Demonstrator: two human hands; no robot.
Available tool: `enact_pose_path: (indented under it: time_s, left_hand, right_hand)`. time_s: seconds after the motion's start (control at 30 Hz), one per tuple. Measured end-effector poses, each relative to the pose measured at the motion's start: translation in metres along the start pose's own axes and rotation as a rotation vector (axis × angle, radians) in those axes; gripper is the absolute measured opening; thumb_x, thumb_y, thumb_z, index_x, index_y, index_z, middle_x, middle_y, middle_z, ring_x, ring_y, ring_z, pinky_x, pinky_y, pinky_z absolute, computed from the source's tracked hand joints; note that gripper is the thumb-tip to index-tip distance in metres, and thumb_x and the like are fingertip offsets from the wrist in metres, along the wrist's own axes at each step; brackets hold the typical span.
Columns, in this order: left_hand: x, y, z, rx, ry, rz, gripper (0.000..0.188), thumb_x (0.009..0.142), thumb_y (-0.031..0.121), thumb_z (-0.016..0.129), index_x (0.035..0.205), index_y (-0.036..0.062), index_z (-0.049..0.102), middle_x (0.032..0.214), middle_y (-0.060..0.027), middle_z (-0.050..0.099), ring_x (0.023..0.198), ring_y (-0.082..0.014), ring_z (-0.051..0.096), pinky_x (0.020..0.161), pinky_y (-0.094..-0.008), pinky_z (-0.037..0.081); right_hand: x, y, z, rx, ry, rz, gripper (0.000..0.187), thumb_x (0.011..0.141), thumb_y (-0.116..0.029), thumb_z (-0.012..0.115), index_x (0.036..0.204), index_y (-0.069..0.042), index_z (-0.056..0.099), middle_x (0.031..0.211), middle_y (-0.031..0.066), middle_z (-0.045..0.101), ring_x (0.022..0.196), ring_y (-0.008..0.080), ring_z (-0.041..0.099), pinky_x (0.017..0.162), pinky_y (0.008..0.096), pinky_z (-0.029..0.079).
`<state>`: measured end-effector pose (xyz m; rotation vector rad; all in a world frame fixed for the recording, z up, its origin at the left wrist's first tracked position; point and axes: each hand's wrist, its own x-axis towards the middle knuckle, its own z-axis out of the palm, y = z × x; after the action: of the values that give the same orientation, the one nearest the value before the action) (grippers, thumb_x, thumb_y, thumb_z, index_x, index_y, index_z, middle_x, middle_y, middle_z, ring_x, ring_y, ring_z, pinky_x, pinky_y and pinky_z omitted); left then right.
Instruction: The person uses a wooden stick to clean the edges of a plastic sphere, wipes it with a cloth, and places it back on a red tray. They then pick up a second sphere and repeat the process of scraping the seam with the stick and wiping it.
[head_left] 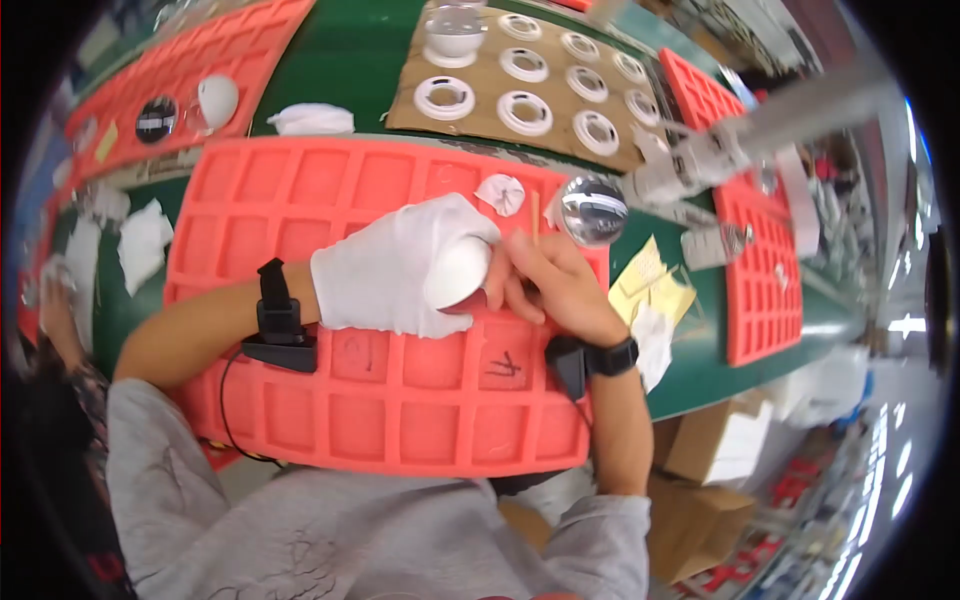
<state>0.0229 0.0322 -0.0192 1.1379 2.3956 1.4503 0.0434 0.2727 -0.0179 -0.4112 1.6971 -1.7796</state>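
My left hand (pixel 395 265), in a white glove, is wrapped round a smooth white dome-shaped part (pixel 461 274) above the red compartment tray (pixel 355 440). Bare and bent inward, my right hand (pixel 548 278) has its fingers curled at the dome's right side. Whatever its fingertips may pinch is hidden. Just beyond the hands lie a crumpled white cloth (pixel 500 194) and a thin wooden stick (pixel 535 214). A shiny, clear-and-silver ball (pixel 594 210) rests at the tray's far right corner.
Several white rings (pixel 524 113) lie on a cardboard sheet (pixel 420 60) at the back. Other red trays (pixel 762 300) stand left and right. A grey metal arm (pixel 740 145) reaches in from the right. Yellow paper (pixel 650 282) lies right. Another person's hand (pixel 58 298) shows far left.
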Motion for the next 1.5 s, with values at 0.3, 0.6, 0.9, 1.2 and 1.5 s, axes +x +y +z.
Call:
enact_pose_path:
  time_s: [0.3,0.6,0.9,1.2,1.5]
  left_hand:
    - [-0.001,-0.017,0.0,0.115,-0.139,0.052,0.061,0.066,0.017,0.086,0.119,0.0068,0.058,0.109,-0.0133,0.058,0.098,-0.0344,0.06,0.08,-0.0419,0.053]
    - [0.004,-0.011,0.002,0.174,-0.036,0.184,0.043,0.067,0.016,0.081,0.105,0.0044,0.064,0.102,-0.0098,0.06,0.094,-0.0326,0.062,0.074,-0.0428,0.054]
    - [0.013,-0.016,-0.001,0.243,-0.32,0.105,0.042,0.068,0.015,0.08,0.105,0.0021,0.065,0.107,-0.0102,0.063,0.098,-0.0324,0.062,0.076,-0.0423,0.054]
    - [0.004,-0.017,0.003,0.226,-0.183,0.144,0.052,0.068,0.013,0.079,0.116,0.0017,0.065,0.111,-0.0123,0.063,0.101,-0.0341,0.061,0.086,-0.0429,0.052]
    - [0.007,-0.021,0.008,0.096,-0.177,0.128,0.049,0.067,0.012,0.078,0.113,0.0031,0.065,0.107,-0.0119,0.063,0.102,-0.0346,0.059,0.088,-0.0441,0.05]
  right_hand:
    - [-0.001,-0.026,0.029,-0.284,0.232,0.154,0.034,0.101,-0.025,0.065,0.08,0.001,0.067,0.059,-0.0017,0.055,0.047,0.0033,0.041,0.045,0.0236,0.026]
    - [0.01,-0.074,0.039,-0.745,0.174,0.327,0.012,0.086,-0.008,0.08,0.084,0.0,0.071,0.055,-0.0057,0.047,0.051,0.001,0.038,0.047,0.0253,0.025]
    - [0.014,-0.037,0.01,-0.313,0.078,0.164,0.015,0.077,0.006,0.075,0.068,0.001,0.065,0.051,-0.0015,0.051,0.044,0.0044,0.041,0.045,0.0275,0.025]
    - [0.017,-0.013,0.004,-0.262,-0.016,-0.101,0.03,0.078,0.006,0.074,0.063,-0.002,0.05,0.055,-0.002,0.043,0.049,0.0051,0.036,0.046,0.0276,0.026]
    - [0.019,-0.007,-0.005,-0.358,-0.049,-0.165,0.026,0.069,0.005,0.075,0.056,-0.004,0.054,0.048,-0.002,0.048,0.04,0.0072,0.043,0.043,0.0268,0.027]
